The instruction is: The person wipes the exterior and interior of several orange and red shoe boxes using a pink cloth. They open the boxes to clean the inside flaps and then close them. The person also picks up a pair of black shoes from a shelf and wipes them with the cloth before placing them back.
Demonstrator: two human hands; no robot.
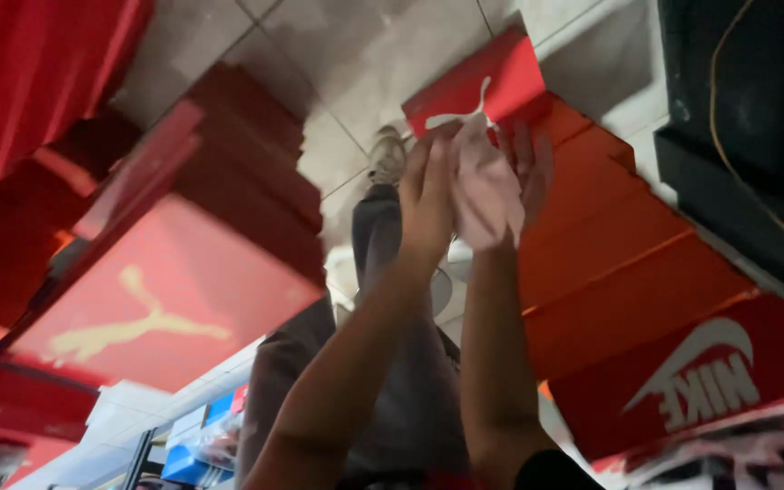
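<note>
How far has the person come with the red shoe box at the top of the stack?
Done: orange and red boxes already stand stacked at the right. In hand: both hands, left hand and right hand, reach up at the red box on top, touching its lower edge. Left: that box is not yet lifted off.

Stacked red shoeboxes (174, 299) left, pale floor tiles (356, 54), perhaps shoe (388, 154).

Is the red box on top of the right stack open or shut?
Shut: the red box has its lid flat on top.
</note>
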